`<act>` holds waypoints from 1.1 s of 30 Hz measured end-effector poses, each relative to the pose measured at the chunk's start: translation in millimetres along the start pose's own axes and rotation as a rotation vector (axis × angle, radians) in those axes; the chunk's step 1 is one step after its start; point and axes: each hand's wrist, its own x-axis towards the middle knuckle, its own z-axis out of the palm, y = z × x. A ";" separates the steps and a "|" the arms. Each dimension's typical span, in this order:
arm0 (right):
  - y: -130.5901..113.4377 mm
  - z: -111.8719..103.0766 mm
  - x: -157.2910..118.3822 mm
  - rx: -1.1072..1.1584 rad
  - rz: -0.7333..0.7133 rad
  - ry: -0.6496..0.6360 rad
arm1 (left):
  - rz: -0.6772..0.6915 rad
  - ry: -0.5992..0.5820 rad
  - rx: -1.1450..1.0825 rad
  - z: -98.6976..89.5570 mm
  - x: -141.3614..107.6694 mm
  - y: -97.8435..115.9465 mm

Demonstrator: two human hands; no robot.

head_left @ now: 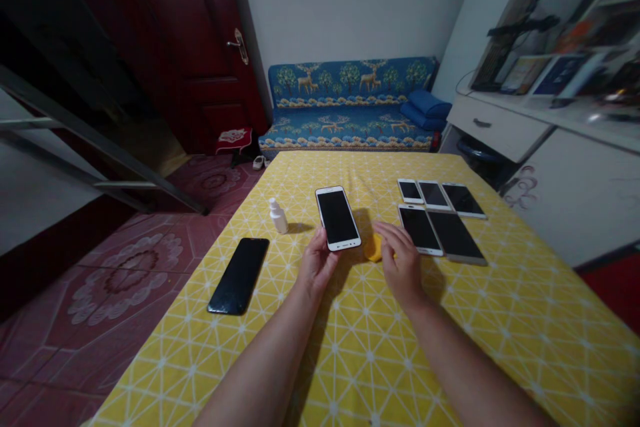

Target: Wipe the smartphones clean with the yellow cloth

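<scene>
A white-framed smartphone (338,217) with a dark screen rests tilted in my left hand (318,260), whose thumb and fingers grip its lower left edge. My right hand (400,257) is just to the right of that phone, fingers curled over a small yellow pad (373,248); part of the pad is hidden, and its exact kind is unclear. Left of the held phone stands a small white spray bottle (279,217). A black smartphone (239,276) lies nearer to me on the left. Beyond my right hand, a white-framed phone (420,229) lies beside a grey-framed phone (457,237).
A yellow patterned cloth (370,347) covers the table. Three more phones (433,194) lie in a row at the far right. Behind are a blue sofa (345,120), a red door (190,33) and a white cabinet (565,173); a metal ladder (100,147) leans at left.
</scene>
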 end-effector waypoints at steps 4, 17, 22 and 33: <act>-21.4 6.4 -0.8 0.093 0.052 -0.097 | -0.062 -0.208 0.160 5.4 -9.5 -7.8; -38.1 19.1 -5.0 0.037 0.257 -0.108 | -0.131 -0.372 0.336 15.1 -19.8 -10.0; -36.9 17.0 -5.8 0.122 0.336 -0.017 | -0.203 -0.401 0.364 19.0 -23.2 -9.8; 79.8 -91.4 4.6 -0.172 0.798 0.213 | -0.206 -0.299 0.382 4.2 -15.8 -6.3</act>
